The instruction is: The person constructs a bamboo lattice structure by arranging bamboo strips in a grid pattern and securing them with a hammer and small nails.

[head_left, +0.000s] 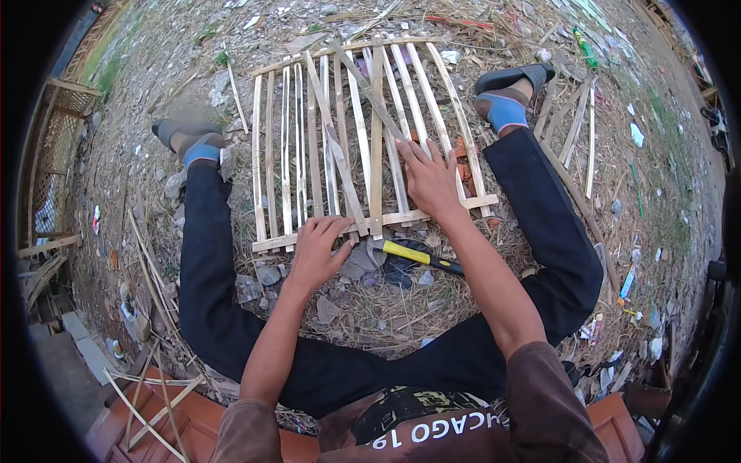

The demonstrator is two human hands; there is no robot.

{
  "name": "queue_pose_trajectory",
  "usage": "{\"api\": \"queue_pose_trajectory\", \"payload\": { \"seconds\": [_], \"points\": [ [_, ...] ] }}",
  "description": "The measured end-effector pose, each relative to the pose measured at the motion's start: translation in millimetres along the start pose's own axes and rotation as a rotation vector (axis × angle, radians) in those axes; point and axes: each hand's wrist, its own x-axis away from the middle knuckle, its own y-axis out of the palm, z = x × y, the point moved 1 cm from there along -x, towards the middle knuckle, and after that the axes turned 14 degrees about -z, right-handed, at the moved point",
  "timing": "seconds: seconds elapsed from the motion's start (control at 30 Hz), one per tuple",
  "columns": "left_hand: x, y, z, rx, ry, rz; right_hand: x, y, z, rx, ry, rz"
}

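Note:
A flat lattice of pale wooden slats (363,147) lies on the ground between my legs, with a far crossbar (278,66) and a near crossbar (409,218). My left hand (315,253) is closed around the near crossbar, fingers above and thumb below, beside the lower end of a slanted slat (336,154). My right hand (431,179) lies over the lattice's right part, fingers spread, its fingertips at the lower end of another diagonal slat (370,91). Just below the near crossbar rests a hammer (406,251) with a yellow and black handle, its head close to my left hand.
My outstretched legs flank the lattice. Loose wooden strips (573,127) lie by my right foot, and more strips (154,413) lie at lower left. A green bottle (585,48) is at the far right. Stones, straw and litter cover the ground. A wooden mesh panel (54,154) stands at left.

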Motion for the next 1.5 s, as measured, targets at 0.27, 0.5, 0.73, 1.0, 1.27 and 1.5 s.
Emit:
{"api": "queue_pose_trajectory", "payload": {
  "seconds": [0.27, 0.5, 0.73, 1.0, 1.27, 1.5],
  "points": [
    [-2.0, -1.3, -3.5, -0.011, 0.014, -0.017, 1.4, -2.4, -0.3, -0.025, 0.007, 0.122],
    [-4.3, -13.4, 0.3, 0.058, 0.032, 0.005, -1.4, -64.8, 37.3, -0.479, 0.075, 0.131],
    [3.3, -20.5, -27.0, 0.093, -0.023, 0.088, 30.8, -177.8, 228.9, -0.102, 0.718, -0.048],
    [-3.9, -14.7, -15.1, 0.117, 0.022, 0.178, 139.3, -132.6, 337.1, -0.08, 1.254, -0.194],
    [-2.1, -10.0, 0.9, 0.149, 0.073, 0.217, 99.5, -138.4, 322.2, -0.169, 1.077, 0.008],
    [-11.4, -21.3, 23.1, 0.324, 0.136, 0.244, 100.5, -183.3, 238.5, -1.85, 0.346, 0.551]
  ]
}}
